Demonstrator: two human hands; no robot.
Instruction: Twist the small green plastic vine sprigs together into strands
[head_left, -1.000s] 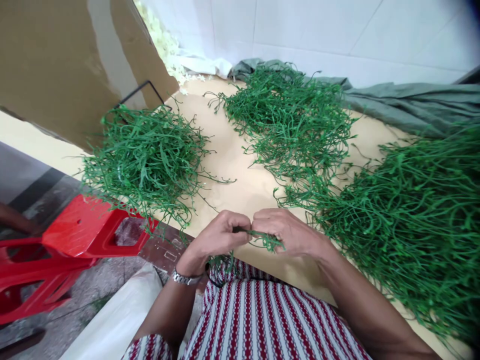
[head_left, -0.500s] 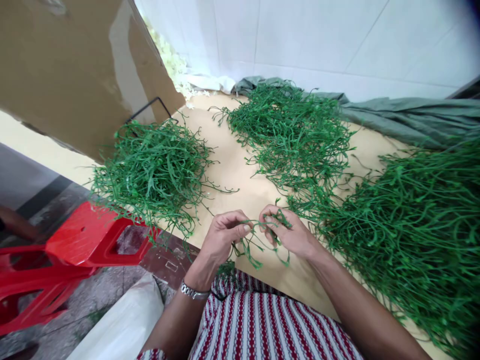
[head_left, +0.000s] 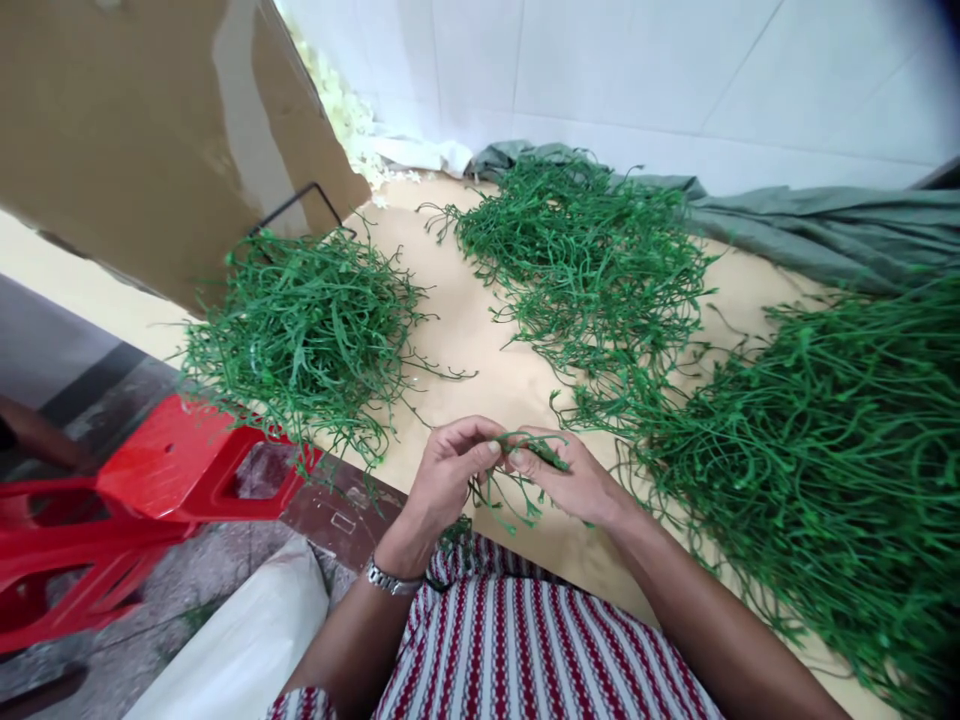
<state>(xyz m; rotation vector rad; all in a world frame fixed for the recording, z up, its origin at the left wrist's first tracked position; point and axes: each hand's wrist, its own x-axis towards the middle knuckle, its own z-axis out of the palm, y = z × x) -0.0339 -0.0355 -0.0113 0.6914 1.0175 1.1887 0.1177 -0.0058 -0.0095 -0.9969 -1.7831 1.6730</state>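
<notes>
My left hand (head_left: 446,470) and my right hand (head_left: 570,475) meet over the near edge of a tan board (head_left: 480,350), both pinching a small bunch of green plastic stems (head_left: 517,470) whose loose ends hang down between them. A watch sits on my left wrist. A heap of the same green stems (head_left: 307,330) lies to the left. Another heap (head_left: 585,250) lies at the back. A much larger heap (head_left: 832,450) spreads along the right, close to my right forearm.
A red plastic stool (head_left: 150,490) lies tipped at the left on the floor. A cardboard sheet (head_left: 150,130) leans at the back left. Grey-green cloth (head_left: 825,225) lies along the white tiled wall. A white sack (head_left: 247,650) sits by my left knee.
My hands spread apart with the stems splayed between them, then drew together again, pinching the bunch. The view shifted slightly.
</notes>
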